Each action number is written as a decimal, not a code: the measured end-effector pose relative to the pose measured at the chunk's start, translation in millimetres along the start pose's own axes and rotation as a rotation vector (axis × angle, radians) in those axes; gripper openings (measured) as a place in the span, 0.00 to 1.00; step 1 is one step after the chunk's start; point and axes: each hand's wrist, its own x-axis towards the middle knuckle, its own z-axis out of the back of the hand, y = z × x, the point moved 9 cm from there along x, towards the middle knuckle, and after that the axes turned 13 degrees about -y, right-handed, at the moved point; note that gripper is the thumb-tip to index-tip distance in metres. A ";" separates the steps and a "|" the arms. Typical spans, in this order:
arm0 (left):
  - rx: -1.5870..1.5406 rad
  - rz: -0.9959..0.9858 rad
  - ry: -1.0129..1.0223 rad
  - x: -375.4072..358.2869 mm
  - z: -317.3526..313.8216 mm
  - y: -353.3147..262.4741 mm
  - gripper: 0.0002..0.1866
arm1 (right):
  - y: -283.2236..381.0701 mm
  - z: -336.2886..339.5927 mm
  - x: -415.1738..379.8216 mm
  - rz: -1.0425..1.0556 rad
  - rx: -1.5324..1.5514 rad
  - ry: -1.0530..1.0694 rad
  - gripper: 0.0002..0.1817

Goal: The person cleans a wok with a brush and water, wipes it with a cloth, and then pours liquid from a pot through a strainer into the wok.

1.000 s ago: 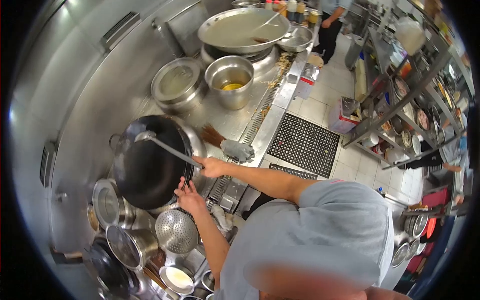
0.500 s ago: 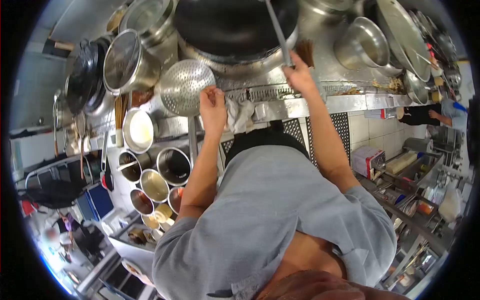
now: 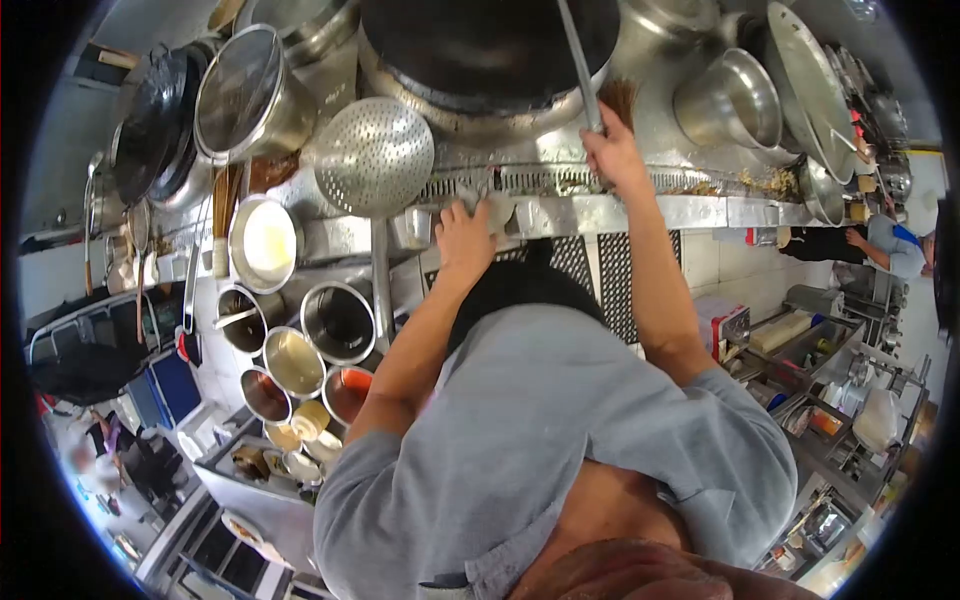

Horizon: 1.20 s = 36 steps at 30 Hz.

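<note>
My right hand is closed round the long steel handle of a ladle. The handle runs up into a black wok on the burner at the top of the view. My left hand lies at the front edge of the steel counter, with its fingers closed over a white cloth. A round perforated skimmer lies just left of that hand, and its handle points down past my wrist.
Several round steel condiment pots stand at the lower left, one holding pale sauce. A glass-lidded pot sits upper left, a steel bowl and a wide pan upper right. A co-worker stands far right.
The view swung from the wok side to above my back. Since half a second ago, my left hand slid right from beside the skimmer onto the cloth. My right hand kept hold of the ladle.
</note>
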 end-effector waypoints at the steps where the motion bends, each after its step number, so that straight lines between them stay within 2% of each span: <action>1: -0.023 -0.003 -0.006 3.6 -14.8 9.7 0.36 | 8.3 -0.6 -5.3 0.005 -0.020 -0.011 0.34; 3: -0.054 -0.032 -0.024 8.8 -25.6 23.9 0.34 | 7.2 0.7 -5.5 0.015 -0.023 -0.034 0.34; 5: -0.790 0.230 -0.129 10.2 -19.5 51.9 0.30 | -10.7 -3.5 -1.6 -0.005 0.019 -0.058 0.35; 6: -1.436 0.432 -0.128 5.7 -14.1 50.4 0.27 | -6.5 -6.5 -9.3 -0.066 0.095 -0.060 0.33; 8: -1.893 0.601 -0.034 0.3 -3.7 41.4 0.27 | -20.2 -15.1 -8.6 -0.023 0.207 -0.010 0.28; 9: -1.887 0.586 -0.060 2.8 13.5 34.2 0.27 | -32.4 -17.5 -6.2 -0.067 0.211 0.003 0.25; 11: -2.117 0.591 0.180 8.5 36.0 -1.8 0.27 | -26.3 -8.9 -20.7 -0.163 0.202 0.002 0.22; 12: -2.106 0.570 0.158 15.8 36.8 -5.6 0.27 | -28.7 -5.1 -24.0 -0.148 0.222 0.014 0.22; 14: -2.194 0.742 0.048 33.9 13.5 -3.7 0.27 | -35.5 7.7 -22.1 -0.136 0.411 0.066 0.20; 15: -2.220 0.589 0.090 44.8 13.6 -16.2 0.30 | -38.1 18.8 -26.2 -0.139 0.456 0.078 0.20; 16: -2.220 0.577 0.053 51.8 18.7 -28.3 0.30 | -41.2 31.2 -29.1 -0.142 0.501 0.093 0.19; 18: -2.175 0.699 -0.124 65.1 19.8 -41.3 0.29 | -58.7 61.2 -28.2 -0.132 0.509 0.134 0.18; 19: -2.104 0.574 -0.081 80.7 28.9 -56.9 0.31 | -52.7 80.8 -30.6 -0.093 0.550 0.140 0.17; 21: -1.926 0.762 -0.257 116.2 16.1 -49.6 0.18 | -51.4 114.3 -19.3 -0.061 0.594 0.153 0.16; 22: -1.823 0.852 -0.313 134.2 -1.6 -37.7 0.13 | -65.3 134.3 -9.2 -0.118 0.469 0.070 0.14; 23: -1.816 0.866 -0.312 145.9 -13.0 -36.2 0.13 | -79.5 155.2 -6.3 -0.177 0.339 -0.014 0.11; 25: -1.678 0.973 -0.514 149.4 -21.8 -20.9 0.09 | -86.7 178.2 -8.3 -0.232 0.371 0.023 0.10; 26: -1.727 0.897 -0.580 149.6 -21.5 -23.0 0.20 | -89.0 183.2 -14.3 -0.284 0.413 0.054 0.09; 28: -1.785 0.779 -0.639 147.9 -20.1 -25.2 0.23 | -92.0 195.8 -30.2 -0.293 0.423 0.043 0.07; 36: -1.869 0.670 -0.690 115.2 -22.3 -25.6 0.24 | -150.2 228.2 -77.2 -0.370 0.414 0.000 0.06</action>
